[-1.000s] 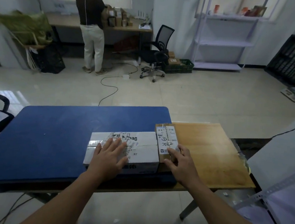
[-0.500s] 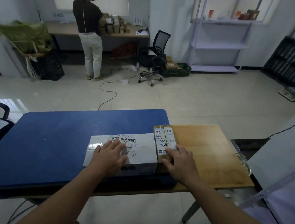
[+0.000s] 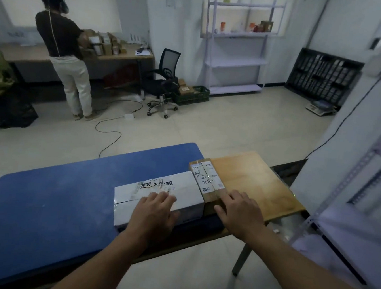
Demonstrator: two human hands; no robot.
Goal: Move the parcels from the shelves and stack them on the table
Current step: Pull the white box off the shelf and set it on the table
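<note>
Your left hand [image 3: 153,212] lies released on the white parcel [image 3: 189,194]. At three o'clock, your right hand [image 3: 241,213] (also flat) touches the brown parcel [image 3: 207,180].

Open blue mat [image 3: 53,197] to the left of the white parcel [image 3: 181,185] and beyond it. I read bare wood tabletop [image 3: 255,180] right of the brown parcel [image 3: 207,180]. The parcels sit flush, with no gap between. A shelf upright [image 3: 332,193] crowds the table's right edge.
</note>
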